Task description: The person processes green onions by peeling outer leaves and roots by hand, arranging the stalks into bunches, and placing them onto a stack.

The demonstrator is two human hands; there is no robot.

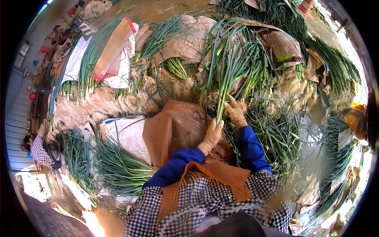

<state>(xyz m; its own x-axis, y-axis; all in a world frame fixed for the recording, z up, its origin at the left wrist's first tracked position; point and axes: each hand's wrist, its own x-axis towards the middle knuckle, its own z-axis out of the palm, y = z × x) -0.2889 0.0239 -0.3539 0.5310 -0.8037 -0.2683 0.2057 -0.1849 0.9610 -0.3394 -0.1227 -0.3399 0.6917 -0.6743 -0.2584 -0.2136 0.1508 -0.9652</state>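
L hand (212, 137): near ctr of pic; closed round the low, pale ends of the held bunch (226, 85); bunch is gripped btwn thumb & fingers.
R hand (235, 112): just right of ctr, a bit higher than L hand; part open, w/ fingers bent & put against the right side of the held bunch; a firm grip can't be told.
Held bunch: long green stalks, pale at the btm; tips are pointed to top of pic, ends down at L hand; top part is laid over other greens.
Sleeves: blue (252, 148) on both arms; checked cloth (197, 193) is worn, w/ orange-brown straps (170, 201), btm ctr.
Brown sheet (173, 128): ctr, left of L hand; creased, w/ thin bits stuck on.
Long row: greens w/ tan roots (92, 104) are lined up across upper pic; partly covered by brown sacks (185, 41) & a red-edged sack (113, 51).
Low left: a fanned green pile (118, 166) is set by a white sack (126, 136).
Right of R hand: a loose green heap (276, 138) is spread out.
Far left: a person (40, 152) in a checked top is seen, bent over.
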